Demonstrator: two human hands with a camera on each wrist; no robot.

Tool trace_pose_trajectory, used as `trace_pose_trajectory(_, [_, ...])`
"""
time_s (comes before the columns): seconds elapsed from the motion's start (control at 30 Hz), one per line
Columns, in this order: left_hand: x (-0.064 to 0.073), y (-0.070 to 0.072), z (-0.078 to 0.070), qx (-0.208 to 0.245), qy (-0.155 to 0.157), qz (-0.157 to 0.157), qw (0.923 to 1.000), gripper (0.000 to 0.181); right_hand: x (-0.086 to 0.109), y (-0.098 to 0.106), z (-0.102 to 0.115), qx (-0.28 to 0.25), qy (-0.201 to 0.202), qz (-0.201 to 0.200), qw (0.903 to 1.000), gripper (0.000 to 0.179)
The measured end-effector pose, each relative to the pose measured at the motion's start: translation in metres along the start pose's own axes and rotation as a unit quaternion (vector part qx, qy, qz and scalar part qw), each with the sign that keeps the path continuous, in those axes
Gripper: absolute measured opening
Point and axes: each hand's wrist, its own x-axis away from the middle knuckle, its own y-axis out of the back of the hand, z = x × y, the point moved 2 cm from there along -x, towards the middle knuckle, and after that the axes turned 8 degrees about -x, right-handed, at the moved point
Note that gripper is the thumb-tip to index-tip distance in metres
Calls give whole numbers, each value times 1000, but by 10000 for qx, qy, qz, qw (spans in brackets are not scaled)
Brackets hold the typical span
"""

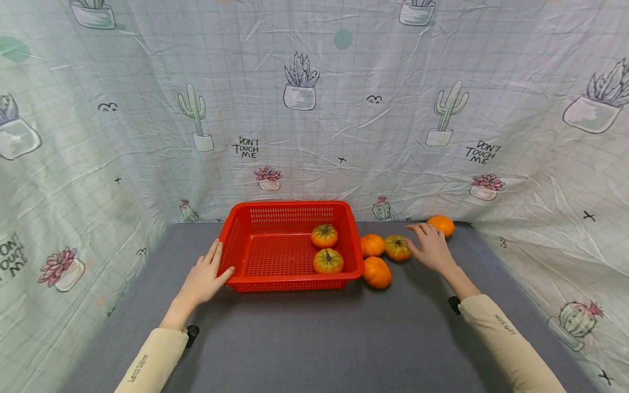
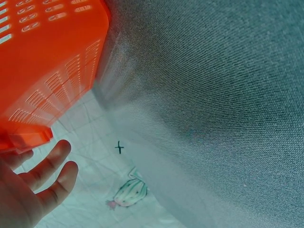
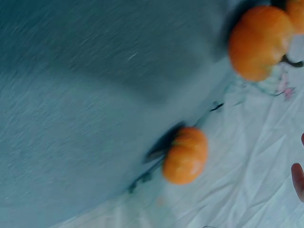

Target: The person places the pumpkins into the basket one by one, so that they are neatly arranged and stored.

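Observation:
A red plastic basket (image 1: 282, 284) holds two green-and-orange mini pumpkins, one at the back (image 1: 324, 236) and one at the front (image 1: 328, 261), both by its right wall. My left hand (image 1: 202, 277) rests against the basket's left rim, its fingers extended along the side and the thumb near the front corner. Over the table, my right hand (image 1: 431, 248) has its fingers spread and holds nothing. Just left of its fingertips lies another greenish pumpkin (image 1: 397, 248). Behind the hand, partly covered, is an orange pumpkin (image 1: 441, 225), also visible in the right wrist view (image 3: 185, 155).
Two more orange pumpkins, a rear one (image 1: 373, 245) and a larger front one (image 1: 377, 273), lie close to the basket's right side. A grey cloth (image 1: 314, 344) covers the table. Printed fabric (image 1: 344, 125) hangs behind and along both sides.

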Motion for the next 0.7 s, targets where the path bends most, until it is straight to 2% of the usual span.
trace_pose_trajectory(0.27, [0, 1, 0, 33, 15, 30, 10000, 75, 6, 3, -26, 323, -346, -166, 9987, 32])
trace_pose_trajectory(0.43, [0, 1, 0, 37, 17, 25, 10000, 76, 7, 6, -38, 251, -615, -227, 9975, 30])
trace_pose_trajectory(0.7, [0, 1, -1, 53, 7, 39, 10000, 75, 13, 8, -59, -28, -1359, -417, 9898, 34])
